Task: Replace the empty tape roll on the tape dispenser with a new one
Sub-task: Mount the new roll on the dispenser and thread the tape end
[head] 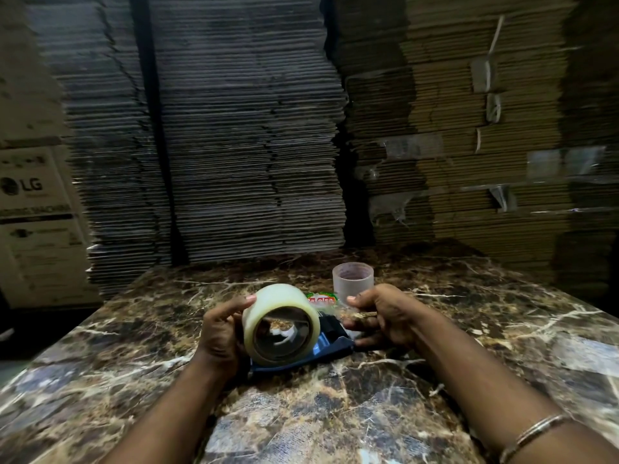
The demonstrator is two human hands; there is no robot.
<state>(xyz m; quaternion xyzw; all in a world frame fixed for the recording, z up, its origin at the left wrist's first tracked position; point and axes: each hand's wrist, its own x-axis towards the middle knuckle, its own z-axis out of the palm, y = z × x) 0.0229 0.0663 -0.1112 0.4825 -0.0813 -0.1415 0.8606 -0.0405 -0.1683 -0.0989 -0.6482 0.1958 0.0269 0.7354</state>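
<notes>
Head view: left hand (pixel 222 333) grips tape roll (pixel 280 324); right hand (pixel 382 318) pinches its loose tape end.

A full roll of clear packing tape (pixel 280 324) is held on edge, its hollow core turned toward the camera, directly over a dark blue tape dispenser (pixel 330 346) laid on the marble tabletop. An empty translucent core (pixel 352 280) is stood upright farther back, apart from both.
</notes>
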